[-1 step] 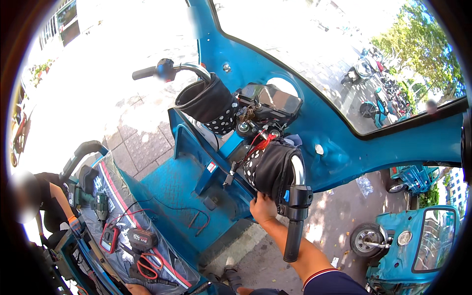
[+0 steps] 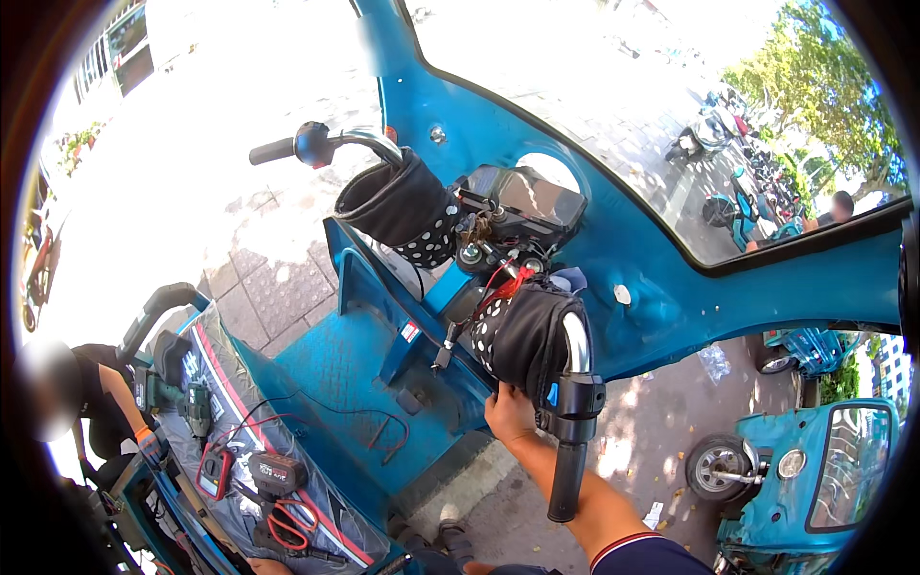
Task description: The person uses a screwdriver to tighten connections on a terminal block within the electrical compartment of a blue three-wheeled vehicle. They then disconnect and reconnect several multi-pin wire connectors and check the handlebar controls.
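My right hand (image 2: 510,414) reaches in past the handlebar, at the edge of the blue front panel (image 2: 458,369) and just below a black sleeve-like cover with white dots (image 2: 522,335). Its fingers look curled; the cover and panel hide their tips, and what they hold does not show. The black right grip (image 2: 569,479) of the handlebar hangs over my forearm. Of my left hand (image 2: 268,566) only a sliver shows at the bottom edge, by the plastic-covered seat (image 2: 335,513). Close to it lie red-handled pliers (image 2: 292,522). Red wires (image 2: 517,280) stick out at the handlebar's middle.
On the seat are a green drill (image 2: 196,407), a red multimeter (image 2: 215,470) with leads trailing onto the blue footboard (image 2: 331,369), and a battery pack (image 2: 276,471). Another person (image 2: 110,383) is at the left. A teal three-wheeler (image 2: 800,470) is parked right.
The view has shifted slightly, and the handlebar sits a little further left. My right hand stays below the dotted cover. Beyond the windshield, a person shows more at the right.
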`<state>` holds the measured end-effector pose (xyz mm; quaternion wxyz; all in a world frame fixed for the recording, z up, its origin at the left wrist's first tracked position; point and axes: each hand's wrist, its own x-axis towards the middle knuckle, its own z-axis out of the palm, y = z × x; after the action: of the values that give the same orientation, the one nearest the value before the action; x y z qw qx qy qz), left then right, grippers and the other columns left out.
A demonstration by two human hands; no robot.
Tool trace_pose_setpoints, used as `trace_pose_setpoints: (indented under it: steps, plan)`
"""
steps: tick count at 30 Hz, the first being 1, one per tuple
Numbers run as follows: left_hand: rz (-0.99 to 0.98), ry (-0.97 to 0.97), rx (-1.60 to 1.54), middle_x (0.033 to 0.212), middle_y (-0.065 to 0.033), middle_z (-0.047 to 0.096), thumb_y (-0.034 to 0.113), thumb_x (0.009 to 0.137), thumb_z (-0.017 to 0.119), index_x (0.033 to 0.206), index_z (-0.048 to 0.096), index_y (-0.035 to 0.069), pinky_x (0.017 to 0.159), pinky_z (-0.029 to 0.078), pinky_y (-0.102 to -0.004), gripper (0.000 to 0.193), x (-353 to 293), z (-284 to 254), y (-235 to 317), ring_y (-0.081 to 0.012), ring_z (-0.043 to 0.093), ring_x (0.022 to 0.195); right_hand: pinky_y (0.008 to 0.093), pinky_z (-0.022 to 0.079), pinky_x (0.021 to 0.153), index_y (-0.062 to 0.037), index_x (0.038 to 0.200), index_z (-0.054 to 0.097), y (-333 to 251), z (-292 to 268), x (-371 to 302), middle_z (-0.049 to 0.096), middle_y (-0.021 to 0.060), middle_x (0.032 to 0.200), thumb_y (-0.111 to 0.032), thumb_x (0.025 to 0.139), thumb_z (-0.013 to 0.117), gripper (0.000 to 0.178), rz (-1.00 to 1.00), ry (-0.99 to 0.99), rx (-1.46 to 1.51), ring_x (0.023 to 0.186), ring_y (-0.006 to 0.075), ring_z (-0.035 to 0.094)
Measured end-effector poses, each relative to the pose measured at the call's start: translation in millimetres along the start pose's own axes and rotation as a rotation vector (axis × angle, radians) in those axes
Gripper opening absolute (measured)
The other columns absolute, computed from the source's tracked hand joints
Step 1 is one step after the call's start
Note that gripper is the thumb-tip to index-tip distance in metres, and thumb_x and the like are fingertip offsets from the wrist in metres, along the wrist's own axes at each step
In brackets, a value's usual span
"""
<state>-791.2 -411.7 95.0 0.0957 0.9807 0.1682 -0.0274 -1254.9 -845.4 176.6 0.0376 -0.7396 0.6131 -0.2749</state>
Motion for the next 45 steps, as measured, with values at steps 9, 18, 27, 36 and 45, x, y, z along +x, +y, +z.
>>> trace_pose_setpoints:
  steps: [9,18,27,36,45]
  plan:
    - [-0.020,-0.023,0.066,0.128,-0.0222,0.069,0.048,0.108,0.037,0.129,0.067,0.006,0.097,0.052,-0.0514,0.055,-5.8,-3.5,15.2,-0.0352,0.065,0.120,0.0549,0.056,0.073,0.0008,0.108,0.063,-7.4,4.1,-5.0,0.067,0.0277,0.092,-0.014,0.082,0.067,0.030,0.094,-0.031,-0.049,0.080,0.0472,0.066]
    - [-0.078,-0.053,0.095,0.128,-0.0226,0.069,0.053,0.108,0.030,0.133,0.065,0.008,0.097,0.051,-0.0553,0.062,0.8,4.3,5.9,-0.0413,0.064,0.118,0.0558,0.054,0.076,0.0003,0.115,0.063,-12.3,-22.1,-1.9,0.068,0.0282,0.097,-0.013,0.084,0.066,0.033,0.077,-0.158,-0.142,0.085,0.0491,0.066]
    - [-0.137,-0.065,0.000,0.129,-0.0231,0.069,0.058,0.109,0.023,0.137,0.063,0.010,0.097,0.050,-0.0592,0.069,12.7,3.9,-40.9,-0.0475,0.064,0.117,0.0543,0.055,0.073,-0.0045,0.102,0.069,-3.7,-15.2,16.7,0.070,0.0222,0.095,-0.021,0.078,0.074,0.029,0.120,-0.211,-0.275,0.083,0.0439,0.068]
    - [-0.042,0.068,0.034,0.112,-0.0228,0.073,0.044,0.109,0.034,0.107,0.071,0.003,0.091,0.053,-0.0551,0.055,22.4,-24.5,1.9,-0.0443,0.069,0.105,0.0490,0.050,0.101,0.0039,0.133,0.061,-15.1,-20.0,-3.3,0.066,0.0271,0.128,-0.014,0.083,0.068,0.054,0.075,-0.191,-0.276,0.118,0.0446,0.063]
    - [-0.090,-0.008,-0.063,0.113,-0.0172,0.072,0.044,0.109,0.034,0.108,0.071,0.005,0.099,0.047,-0.0539,0.053,-8.0,-21.2,-23.1,-0.0386,0.065,0.111,0.0513,0.056,0.087,0.0005,0.108,0.073,3.5,-18.1,19.3,0.074,0.0253,0.104,-0.031,0.079,0.078,0.043,-0.205,-0.164,-0.161,0.095,0.0439,0.071]
